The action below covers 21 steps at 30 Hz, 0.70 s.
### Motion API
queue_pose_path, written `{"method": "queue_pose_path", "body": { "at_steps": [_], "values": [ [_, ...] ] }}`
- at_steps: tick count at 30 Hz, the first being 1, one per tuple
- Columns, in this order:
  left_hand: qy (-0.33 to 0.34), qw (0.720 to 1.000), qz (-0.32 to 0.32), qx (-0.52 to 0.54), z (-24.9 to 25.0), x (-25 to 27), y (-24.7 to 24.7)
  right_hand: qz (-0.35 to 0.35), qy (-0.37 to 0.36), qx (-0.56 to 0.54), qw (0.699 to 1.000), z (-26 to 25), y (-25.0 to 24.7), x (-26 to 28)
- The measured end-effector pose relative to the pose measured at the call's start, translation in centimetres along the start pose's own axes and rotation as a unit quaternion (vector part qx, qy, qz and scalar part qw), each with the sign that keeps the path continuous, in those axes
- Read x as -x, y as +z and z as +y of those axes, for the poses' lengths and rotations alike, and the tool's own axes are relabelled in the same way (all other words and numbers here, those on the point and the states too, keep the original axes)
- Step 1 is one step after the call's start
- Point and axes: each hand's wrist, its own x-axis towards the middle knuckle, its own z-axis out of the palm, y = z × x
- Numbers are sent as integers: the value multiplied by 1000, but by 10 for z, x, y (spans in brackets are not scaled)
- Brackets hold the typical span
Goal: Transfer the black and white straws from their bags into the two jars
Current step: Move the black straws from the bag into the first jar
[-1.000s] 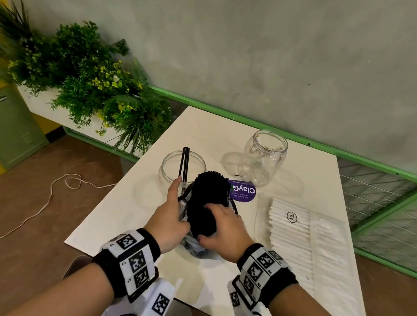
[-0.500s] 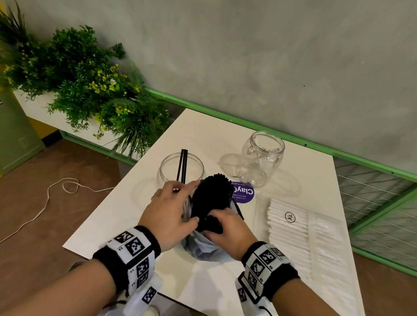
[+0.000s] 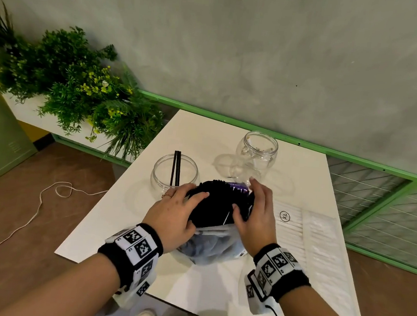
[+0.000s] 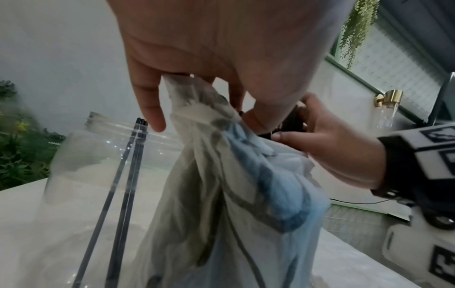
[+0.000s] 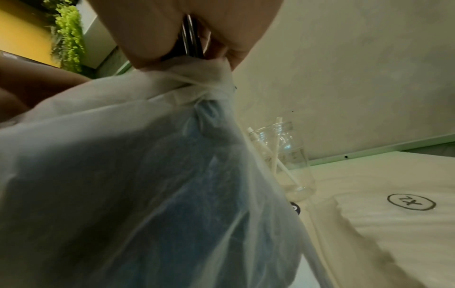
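Note:
A thick bundle of black straws (image 3: 217,203) stands upright out of a clear plastic bag (image 3: 207,248) at the table's near middle. My left hand (image 3: 192,194) wraps the bundle's left side and bunches the bag's rim (image 4: 187,87) under its fingers. My right hand (image 3: 249,198) grips the bundle's right side, with black straws (image 5: 189,39) pinched between thumb and fingers. The left jar (image 3: 175,172) holds two black straws (image 3: 176,167). The right jar (image 3: 256,154) holds a few white straws (image 5: 278,161). A flat bag of white straws (image 3: 313,238) lies to the right.
The white table (image 3: 199,137) ends close to my wrists at its near edge. Leafy plants (image 3: 82,93) fill a ledge to the left. A green rail (image 3: 352,156) and wire mesh run behind the table. A white cord (image 3: 39,202) lies on the brown floor.
Both hands have slid up the bundle. The right hand moved from the front to the right side, and the bag has bunched lower, baring more black straw.

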Motion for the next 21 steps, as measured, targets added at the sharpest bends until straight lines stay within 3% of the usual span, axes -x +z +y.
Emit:
{"method": "queue_pose_path", "body": {
  "at_steps": [7, 11, 18, 21],
  "values": [
    [-16, 1000, 11, 20, -3, 5, 6, -74, 37, -6, 997, 9, -3, -10],
    [-15, 1000, 8, 20, -4, 5, 6, -89, -3, -11, 996, 13, 1, -12],
    [-21, 996, 37, -83, 29, -18, -4, -93, -6, -28, 995, 16, 10, -12],
    [-3, 992, 16, -122, 53, -40, 1, -89, 10, -42, 995, 17, 11, -10]
  ]
}}
